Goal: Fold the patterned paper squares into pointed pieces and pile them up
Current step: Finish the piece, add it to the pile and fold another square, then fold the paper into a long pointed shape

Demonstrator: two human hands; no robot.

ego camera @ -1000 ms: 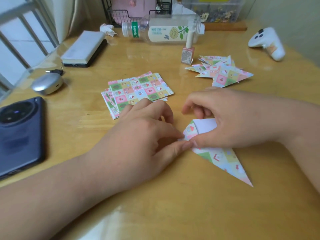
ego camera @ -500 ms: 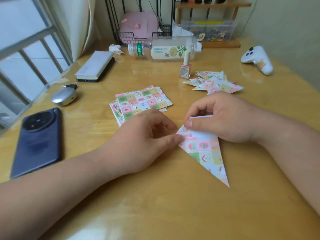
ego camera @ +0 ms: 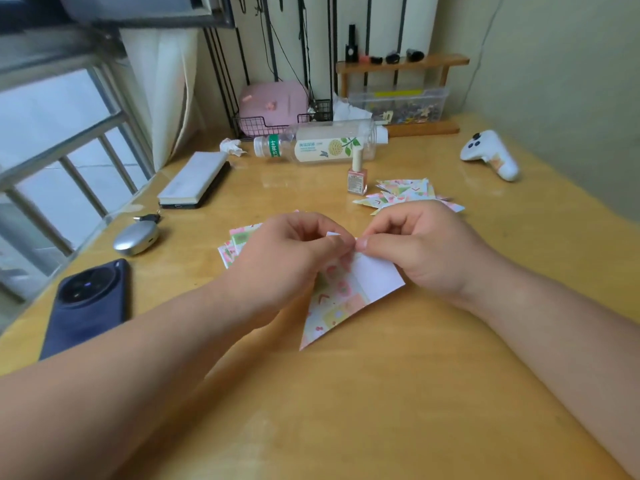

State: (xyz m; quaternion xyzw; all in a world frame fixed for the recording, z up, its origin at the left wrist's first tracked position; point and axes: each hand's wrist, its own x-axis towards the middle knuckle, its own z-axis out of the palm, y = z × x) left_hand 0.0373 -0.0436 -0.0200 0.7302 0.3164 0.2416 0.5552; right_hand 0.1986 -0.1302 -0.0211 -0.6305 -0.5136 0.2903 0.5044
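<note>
Head view: paper (ego camera: 346,296) between left hand (ego camera: 291,258) and right hand (ego camera: 426,251); bottle label (ego camera: 325,148) (illegible)

Folded paper piece (ego camera: 349,296) at frame centre, its upper edge pinched between left hand (ego camera: 287,261) and right hand (ego camera: 426,251), stack of paper squares (ego camera: 239,240) on the table (ego camera: 381,393) behind the left hand, pile of folded pieces (ego camera: 405,192) above the right hand, nail polish bottle (ego camera: 357,174) just left of that pile, plastic bottle (ego camera: 322,145) lying behind it, game controller (ego camera: 491,155) upper right, phone (ego camera: 90,306) far left
</note>
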